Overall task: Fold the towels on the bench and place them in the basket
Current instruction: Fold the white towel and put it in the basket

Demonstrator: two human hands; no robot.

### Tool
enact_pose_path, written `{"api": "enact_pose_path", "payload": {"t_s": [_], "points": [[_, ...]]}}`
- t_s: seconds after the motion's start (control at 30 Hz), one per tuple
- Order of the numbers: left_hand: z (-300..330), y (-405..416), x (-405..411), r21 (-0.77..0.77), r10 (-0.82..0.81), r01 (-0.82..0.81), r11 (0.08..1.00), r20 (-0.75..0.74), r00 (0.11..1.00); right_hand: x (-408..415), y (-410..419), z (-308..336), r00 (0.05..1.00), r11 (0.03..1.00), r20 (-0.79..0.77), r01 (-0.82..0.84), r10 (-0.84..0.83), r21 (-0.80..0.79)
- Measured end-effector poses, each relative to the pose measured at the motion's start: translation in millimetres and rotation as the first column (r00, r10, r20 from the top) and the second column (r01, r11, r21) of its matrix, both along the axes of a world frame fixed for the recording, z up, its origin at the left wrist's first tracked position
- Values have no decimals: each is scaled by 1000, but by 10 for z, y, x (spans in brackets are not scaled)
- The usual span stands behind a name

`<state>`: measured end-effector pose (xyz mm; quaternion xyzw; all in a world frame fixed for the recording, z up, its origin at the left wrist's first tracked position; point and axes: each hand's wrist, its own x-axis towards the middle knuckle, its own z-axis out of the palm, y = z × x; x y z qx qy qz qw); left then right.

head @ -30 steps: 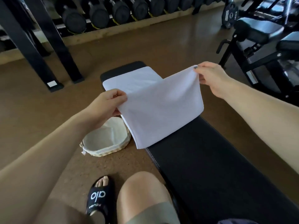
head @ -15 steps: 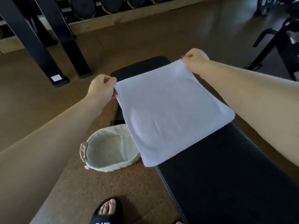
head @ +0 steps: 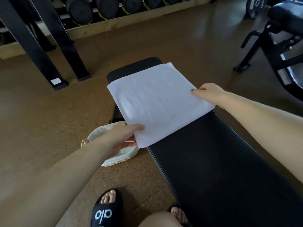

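A white towel (head: 157, 102) lies folded flat across the far half of the black padded bench (head: 213, 161), its left side hanging slightly past the bench edge. My left hand (head: 121, 136) pinches the towel's near left corner, thumb on top and fingers underneath. My right hand (head: 208, 94) holds the right edge, thumb lying on the cloth. The cloth-lined woven basket (head: 121, 157) sits on the floor beside the bench's left side, largely hidden behind my left hand and forearm.
Black rack uprights (head: 37, 46) stand on the brown floor at the far left, with a row of dumbbells (head: 78, 7) behind them. Another black gym machine (head: 278, 38) stands at the right. My foot in a black slide (head: 106, 208) rests near the bench.
The lifted towel edge was carried to the far end and laid down, so the towel now lies flat and doubled. Both hands came back, to its near left corner and right edge.
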<state>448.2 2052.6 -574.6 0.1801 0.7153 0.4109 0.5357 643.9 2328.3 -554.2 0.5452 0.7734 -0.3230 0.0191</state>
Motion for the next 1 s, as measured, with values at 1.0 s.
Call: {"api": "enact_pose_path", "payload": {"t_s": [1.0], "points": [[-30,-138,145,61,343,-338,939,-141,929,480,-433,182,987,994,-137,93,-84,57]]}}
